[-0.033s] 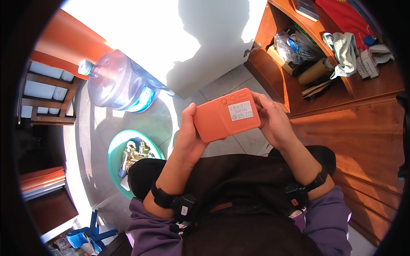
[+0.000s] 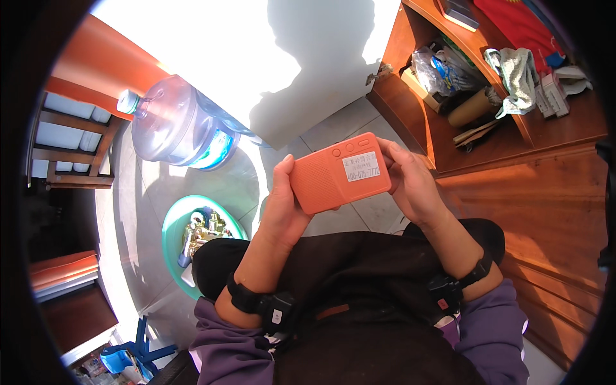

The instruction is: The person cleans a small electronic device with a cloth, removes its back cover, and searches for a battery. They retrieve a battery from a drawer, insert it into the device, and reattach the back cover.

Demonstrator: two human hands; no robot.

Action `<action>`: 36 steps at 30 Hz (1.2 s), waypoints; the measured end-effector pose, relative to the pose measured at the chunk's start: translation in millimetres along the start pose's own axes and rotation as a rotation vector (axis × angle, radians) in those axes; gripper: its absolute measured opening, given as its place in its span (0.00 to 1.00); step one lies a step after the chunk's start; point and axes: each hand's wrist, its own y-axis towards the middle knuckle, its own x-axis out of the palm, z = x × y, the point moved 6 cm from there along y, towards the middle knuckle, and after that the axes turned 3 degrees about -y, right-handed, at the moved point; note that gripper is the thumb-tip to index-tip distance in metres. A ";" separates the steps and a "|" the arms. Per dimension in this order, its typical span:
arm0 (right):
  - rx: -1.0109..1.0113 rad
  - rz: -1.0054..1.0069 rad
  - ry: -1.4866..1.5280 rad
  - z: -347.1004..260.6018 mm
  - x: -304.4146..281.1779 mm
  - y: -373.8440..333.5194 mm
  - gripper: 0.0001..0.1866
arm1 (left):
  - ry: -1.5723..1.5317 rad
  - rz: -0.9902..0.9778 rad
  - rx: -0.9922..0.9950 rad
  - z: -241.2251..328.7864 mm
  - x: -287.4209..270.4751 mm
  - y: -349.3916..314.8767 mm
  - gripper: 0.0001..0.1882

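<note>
1 orange box (image 2: pixel 339 173), 2 hands: left (image 2: pixel 283 208), right (image 2: pixel 410 183)

Box (image 2: pixel 340 173) between both hands, water jug (image 2: pixel 176 128) and basin (image 2: pixel 173 224) left, wooden shelves (image 2: pixel 449 147) right

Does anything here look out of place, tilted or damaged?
The large water bottle lies on its side on the floor instead of standing. The orange device, held by the left hand and right hand, shows no visible damage.
</note>
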 end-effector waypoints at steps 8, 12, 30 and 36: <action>-0.085 0.072 -0.226 -0.2 -2.9 -2.0 0.21 | -0.002 0.010 0.058 -1.8 1.2 0.1 0.26; -0.097 0.133 -0.368 3.8 -7.1 -1.0 0.22 | 0.108 0.009 0.100 -3.9 3.5 -2.2 0.23; -0.130 0.201 -0.312 5.6 -12.1 -1.2 0.27 | 0.180 -0.092 0.114 -0.1 20.9 -11.7 0.23; -0.032 0.206 -0.011 11.4 -18.6 3.2 0.18 | 0.049 -0.176 0.134 5.7 23.9 -9.8 0.26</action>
